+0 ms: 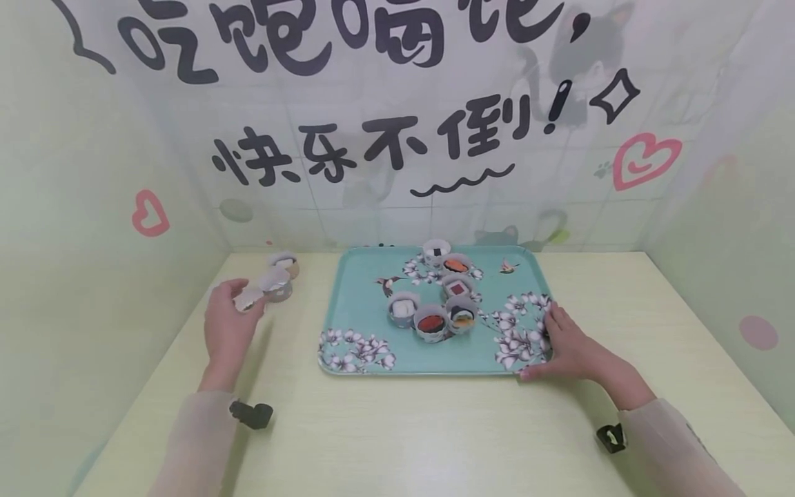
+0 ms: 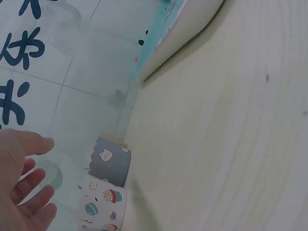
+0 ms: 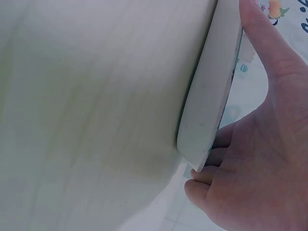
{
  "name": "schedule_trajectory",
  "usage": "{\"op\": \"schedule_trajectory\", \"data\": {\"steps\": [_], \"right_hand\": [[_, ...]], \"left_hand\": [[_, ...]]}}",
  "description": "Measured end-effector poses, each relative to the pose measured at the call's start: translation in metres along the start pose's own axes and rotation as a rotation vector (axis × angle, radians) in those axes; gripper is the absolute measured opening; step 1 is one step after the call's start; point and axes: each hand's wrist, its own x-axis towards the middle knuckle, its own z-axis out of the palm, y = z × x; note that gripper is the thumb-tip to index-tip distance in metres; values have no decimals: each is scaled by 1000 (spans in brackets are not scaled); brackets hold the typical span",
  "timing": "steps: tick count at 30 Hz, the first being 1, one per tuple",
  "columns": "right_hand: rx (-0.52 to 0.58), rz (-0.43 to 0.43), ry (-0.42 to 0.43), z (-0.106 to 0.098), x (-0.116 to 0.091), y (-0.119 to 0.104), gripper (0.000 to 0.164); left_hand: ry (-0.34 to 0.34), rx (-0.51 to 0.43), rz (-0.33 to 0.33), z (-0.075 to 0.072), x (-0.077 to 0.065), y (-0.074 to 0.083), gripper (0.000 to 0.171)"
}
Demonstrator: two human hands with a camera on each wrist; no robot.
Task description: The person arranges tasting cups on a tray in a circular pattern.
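At the left of the table, my left hand (image 1: pixel 231 324) hangs just above a white paper cup (image 2: pixel 103 202) printed with cakes, thumb and fingers spread apart. Beside that cup is a grey paper cup (image 2: pixel 110 161) with a bear face; a third cup (image 1: pixel 283 262) sits behind, mostly hidden in the left wrist view. My right hand (image 1: pixel 574 352) holds the front right corner of a turquoise flowered tray (image 1: pixel 373 276), thumb along the front rim and fingers over the right side. On the tray stand several cups of sushi-like pieces, including a red-topped one (image 1: pixel 431 323).
A pale wooden table (image 1: pixel 422 435) carries everything. Light walls close it in at the back and both sides, the back wall (image 1: pixel 385 221) bearing large dark lettering. The tray's far edge lies close to that wall.
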Motion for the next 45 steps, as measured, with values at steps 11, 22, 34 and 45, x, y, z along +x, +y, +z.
{"op": "schedule_trajectory", "data": {"steps": [11,22,34,45], "right_hand": [[-17,-3,1,-1,1,0,138],[-5,1,0,0,0,0,138],[22,13,-11,1,-1,-1,138],[17,19,-11,-1,0,-2,139]], "left_hand": [[12,-27,-144,-4,3,-18,72],[-123,-192,-268,5,11,-34,86],[-141,-167,-257,12,20,-38,77],[-174,-137,-311,7,21,-38,81]]}}
